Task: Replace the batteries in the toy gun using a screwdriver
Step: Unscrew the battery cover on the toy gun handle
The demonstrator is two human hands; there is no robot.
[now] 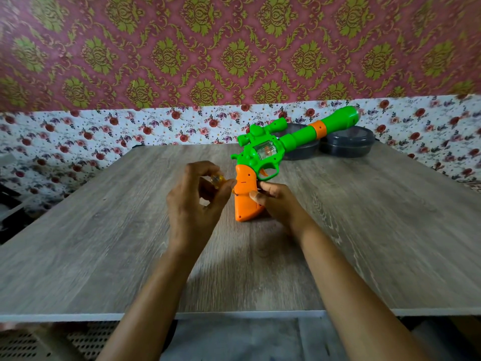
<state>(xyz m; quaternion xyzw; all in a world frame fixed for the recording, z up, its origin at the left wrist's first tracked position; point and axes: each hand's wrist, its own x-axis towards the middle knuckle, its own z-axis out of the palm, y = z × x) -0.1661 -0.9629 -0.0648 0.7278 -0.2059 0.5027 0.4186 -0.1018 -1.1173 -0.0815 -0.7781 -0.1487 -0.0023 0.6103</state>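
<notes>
left grip (192,204) pinches screwdriver (217,180); right grip (276,201) holds toy gun (250,157) mid table (104,243)

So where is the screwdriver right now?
The screwdriver is mid-frame in the left hand, tip at the orange grip of the toy gun, which the right hand holds.

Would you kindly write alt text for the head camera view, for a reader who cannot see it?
A person's right hand steadies a green and orange toy gun on a wooden table while the left hand holds a yellow-handled screwdriver to its orange grip. Two dark containers sit behind.
</notes>
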